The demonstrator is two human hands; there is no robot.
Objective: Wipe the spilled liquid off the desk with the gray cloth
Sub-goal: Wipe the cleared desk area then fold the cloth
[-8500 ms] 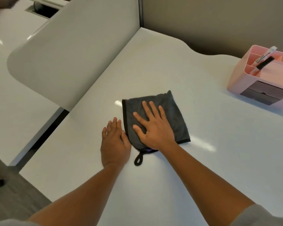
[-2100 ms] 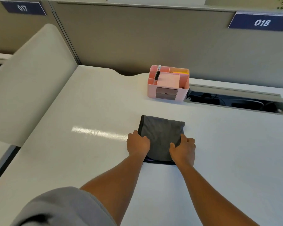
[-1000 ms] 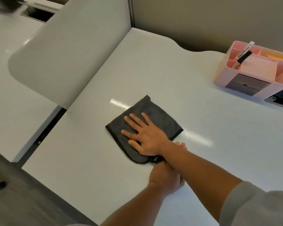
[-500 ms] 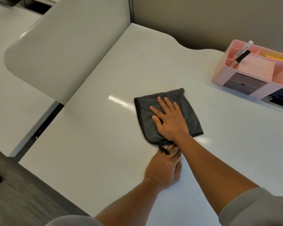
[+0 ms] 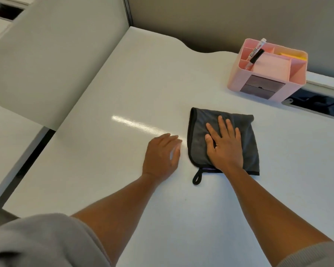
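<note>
cloth (image 5: 247,143) under right fingers (image 5: 221,125), flat

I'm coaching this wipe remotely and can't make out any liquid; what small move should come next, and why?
Probably slide the gray cloth left, toward the bright streak on the desk. The right hand lies flat on the cloth, ready to push, and the left hand rests beside it. Whether that streak is liquid or glare I cannot tell.

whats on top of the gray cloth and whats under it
The right hand lies flat on the gray cloth, fingers spread. The cloth hides the desk beneath, so any liquid there is unseen.
</note>
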